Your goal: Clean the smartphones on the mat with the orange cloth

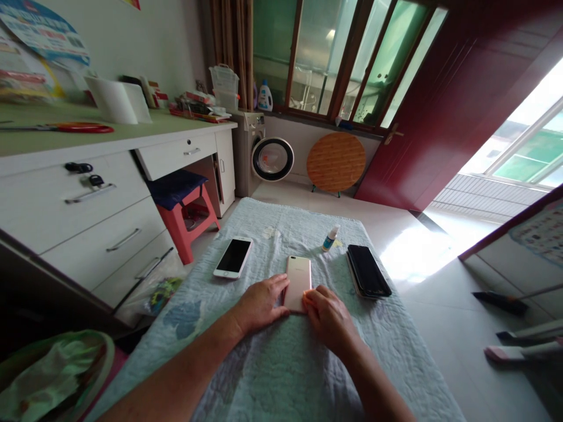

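Observation:
A gold smartphone [298, 275] lies back up on the cloth-covered table, its camera end pointing away from me. My left hand [264, 302] rests along the phone's left edge, fingers and thumb apart against its side. In my right hand [328, 316] a small orange cloth [309, 298] is bunched under closed fingers and pressed on the phone's lower right part. To the left lies a white smartphone [233, 258] with its dark screen up. On the right is a black smartphone [368, 271], apparently on top of another flat item. A small spray bottle [331, 238] stands beyond the gold phone.
A pale blue quilted cloth [272, 375] covers the table. Left are a white desk [176, 135] with drawers and a red stool [189, 217]. A washing machine [248, 152] with its door open and a round wooden board [336, 161] stand behind. A bin [108, 357] is at lower left.

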